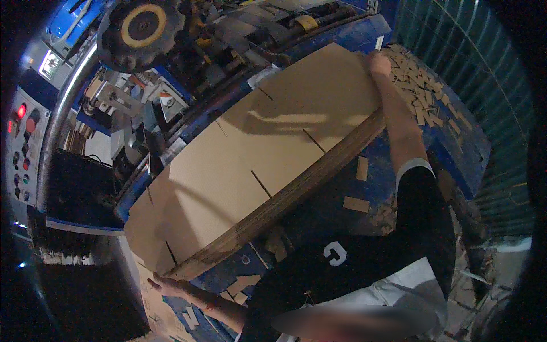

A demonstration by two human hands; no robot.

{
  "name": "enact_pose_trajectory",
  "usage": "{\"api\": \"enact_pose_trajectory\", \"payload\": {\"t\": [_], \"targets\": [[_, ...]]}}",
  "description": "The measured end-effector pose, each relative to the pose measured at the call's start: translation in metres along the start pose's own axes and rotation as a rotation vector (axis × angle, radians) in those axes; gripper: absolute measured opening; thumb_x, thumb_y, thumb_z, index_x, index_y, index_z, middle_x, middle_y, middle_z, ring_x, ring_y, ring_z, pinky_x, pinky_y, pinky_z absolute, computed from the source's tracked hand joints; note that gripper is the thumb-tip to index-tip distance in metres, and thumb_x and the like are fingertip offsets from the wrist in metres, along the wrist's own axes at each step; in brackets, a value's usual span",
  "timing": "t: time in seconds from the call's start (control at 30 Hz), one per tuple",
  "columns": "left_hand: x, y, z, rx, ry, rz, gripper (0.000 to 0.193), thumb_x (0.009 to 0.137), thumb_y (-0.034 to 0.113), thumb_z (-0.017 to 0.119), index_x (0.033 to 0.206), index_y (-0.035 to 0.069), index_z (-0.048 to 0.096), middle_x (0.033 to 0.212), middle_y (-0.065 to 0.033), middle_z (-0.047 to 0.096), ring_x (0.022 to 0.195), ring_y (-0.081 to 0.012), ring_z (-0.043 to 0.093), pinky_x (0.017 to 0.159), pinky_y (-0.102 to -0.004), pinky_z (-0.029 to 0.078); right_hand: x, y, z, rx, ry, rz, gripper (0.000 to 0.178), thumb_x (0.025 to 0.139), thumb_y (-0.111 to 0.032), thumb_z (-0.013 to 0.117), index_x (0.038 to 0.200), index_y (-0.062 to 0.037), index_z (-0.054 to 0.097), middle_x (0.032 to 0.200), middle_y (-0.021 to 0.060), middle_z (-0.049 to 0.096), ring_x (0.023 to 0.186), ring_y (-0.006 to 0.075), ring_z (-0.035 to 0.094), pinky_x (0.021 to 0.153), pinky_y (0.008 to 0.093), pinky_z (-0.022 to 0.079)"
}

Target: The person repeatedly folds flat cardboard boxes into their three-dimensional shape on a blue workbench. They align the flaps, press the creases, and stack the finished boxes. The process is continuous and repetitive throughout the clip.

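Observation:
A long stack of brown cardboard sheets (228,165), cut with narrow dark slots along both long sides, lies slantwise in front of me. At its near left corner is my left hand (165,285), its fingers closed against the end of the stack and partly hidden. My right hand (379,64) grips the far right end, fingers curled at the edge. Between the two hands the stack lies flat, its layered edge turned toward me. Shadows fall across the top sheet.
A blue machine bed (342,176) carries the stack and loose cardboard scraps. More small offcuts (424,91) are heaped at the right. Behind the stack stand machine parts and a dark round wheel (142,25). A control panel (25,148) with lit red lamps is at the left.

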State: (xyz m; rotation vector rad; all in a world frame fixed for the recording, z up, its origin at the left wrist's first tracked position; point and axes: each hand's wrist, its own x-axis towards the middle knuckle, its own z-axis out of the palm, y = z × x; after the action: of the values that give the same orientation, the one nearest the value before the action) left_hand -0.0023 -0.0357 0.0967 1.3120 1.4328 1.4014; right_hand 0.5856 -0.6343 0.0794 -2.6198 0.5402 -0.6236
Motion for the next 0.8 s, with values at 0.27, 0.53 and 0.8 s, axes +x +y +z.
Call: {"api": "enact_pose_trajectory", "payload": {"t": [0.27, 0.53, 0.8], "targets": [[-0.012, 0.039, -0.002, -0.371, -0.137, 0.214, 0.051, 0.099, 0.029, 0.031, 0.14, -0.001, 0.027, 0.141, -0.0222, 0.035, 0.129, -0.0407, 0.035, 0.107, -0.0518, 0.03, 0.025, 0.071, -0.063, 0.109, 0.029, 0.218, 0.068, 0.079, -0.05, 0.064, 0.123, -0.0004, 0.049, 0.117, 0.0202, 0.06, 0.108, 0.0357, 0.058, 0.088, 0.042, 0.049], [0.061, 0.011, 0.0, -0.173, -0.296, 0.254, 0.046, 0.092, 0.009, 0.043, 0.135, -0.004, 0.036, 0.126, -0.0239, 0.049, 0.11, -0.0317, 0.053, 0.091, -0.0419, 0.048, -0.066, 0.056, -0.126, 1.493, -0.332, 0.246, 0.044, 0.089, -0.039, 0.058, 0.116, -0.0047, 0.055, 0.101, 0.0111, 0.063, 0.103, 0.0265, 0.055, 0.077, 0.0416, 0.049], [0.102, -0.029, -0.008, -0.429, -0.569, -0.206, 0.048, 0.087, 0.022, 0.06, 0.125, -0.005, 0.048, 0.118, -0.0174, 0.056, 0.106, -0.0263, 0.055, 0.093, -0.0379, 0.044, -0.146, -0.06, -0.13, 1.391, 0.003, -0.043, 0.026, 0.084, -0.018, 0.06, 0.106, -0.0053, 0.057, 0.095, 0.0062, 0.062, 0.088, 0.0175, 0.056, 0.076, 0.0328, 0.046]]}}
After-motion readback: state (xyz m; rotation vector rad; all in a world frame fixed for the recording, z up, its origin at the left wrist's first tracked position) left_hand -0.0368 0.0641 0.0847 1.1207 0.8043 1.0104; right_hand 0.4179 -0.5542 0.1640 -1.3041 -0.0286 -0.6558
